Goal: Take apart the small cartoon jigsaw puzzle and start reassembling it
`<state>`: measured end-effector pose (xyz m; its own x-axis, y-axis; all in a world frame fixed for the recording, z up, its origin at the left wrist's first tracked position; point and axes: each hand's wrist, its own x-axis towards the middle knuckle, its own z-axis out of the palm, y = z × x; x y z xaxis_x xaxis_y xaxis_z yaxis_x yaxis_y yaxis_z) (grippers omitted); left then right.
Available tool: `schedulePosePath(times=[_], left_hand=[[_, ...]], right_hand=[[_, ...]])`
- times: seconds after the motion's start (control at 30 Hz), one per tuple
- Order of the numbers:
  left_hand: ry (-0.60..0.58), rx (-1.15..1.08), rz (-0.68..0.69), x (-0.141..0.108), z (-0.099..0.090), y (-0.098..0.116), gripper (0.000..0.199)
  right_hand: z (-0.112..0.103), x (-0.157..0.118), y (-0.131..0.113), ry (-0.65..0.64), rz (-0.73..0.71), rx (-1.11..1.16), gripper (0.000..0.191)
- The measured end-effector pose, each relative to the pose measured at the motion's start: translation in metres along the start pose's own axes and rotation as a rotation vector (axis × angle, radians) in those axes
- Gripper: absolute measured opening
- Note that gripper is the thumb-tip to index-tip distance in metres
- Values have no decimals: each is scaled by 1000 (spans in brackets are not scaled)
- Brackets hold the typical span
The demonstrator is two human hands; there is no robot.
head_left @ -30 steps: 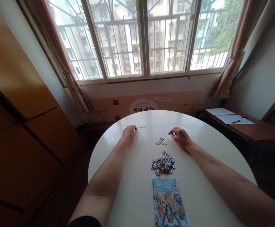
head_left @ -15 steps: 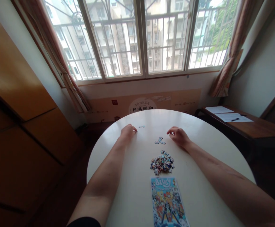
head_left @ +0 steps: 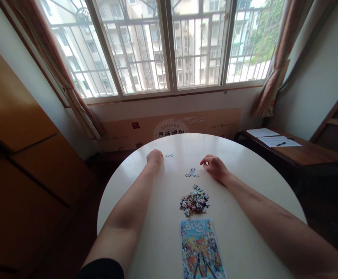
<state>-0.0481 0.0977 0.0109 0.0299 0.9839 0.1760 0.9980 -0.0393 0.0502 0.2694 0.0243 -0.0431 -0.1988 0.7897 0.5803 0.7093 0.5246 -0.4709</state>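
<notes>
My left hand (head_left: 155, 156) is closed at the far left of the white round table, its fingertips by the left end of a short row of joined jigsaw pieces (head_left: 169, 155). Whatever those fingers pinch is hidden. Resting on the table, my right hand (head_left: 214, 166) has loosely curled fingers, with a gap between thumb and forefinger and nothing seen there. To its left lie several loose jigsaw pieces (head_left: 192, 173). A heap of mixed jigsaw pieces (head_left: 194, 201) sits nearer to me, and below it lies a colourful Bluey picture sheet (head_left: 201, 248).
The white table (head_left: 163, 240) stands before a barred window (head_left: 145, 50). At right, a wooden bench (head_left: 311, 153) carries papers (head_left: 279, 142) and a dark pen. Wooden cabinets (head_left: 26, 186) line the left side; a printed box (head_left: 128, 128) is behind the table.
My left hand has shifted slightly farther away along the left end of the joined row. My right hand stays in place. The whole view has swung a little to the right.
</notes>
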Motion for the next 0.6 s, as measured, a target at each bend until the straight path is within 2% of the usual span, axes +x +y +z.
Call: schedulePosePath(times=[0.13,0.33,0.6], left_hand=[[77,-28,-24,-3,7,-3,23],[193,-56,-26,-5,12,-12,28],[203,-65,-2,0,17,-11,19]], right_hand=[[-2,0,-1,-5,0,1,27],[-5,-1,-1,-16,12,0,26],[-4,-1,-2,-38,3,-27,26]])
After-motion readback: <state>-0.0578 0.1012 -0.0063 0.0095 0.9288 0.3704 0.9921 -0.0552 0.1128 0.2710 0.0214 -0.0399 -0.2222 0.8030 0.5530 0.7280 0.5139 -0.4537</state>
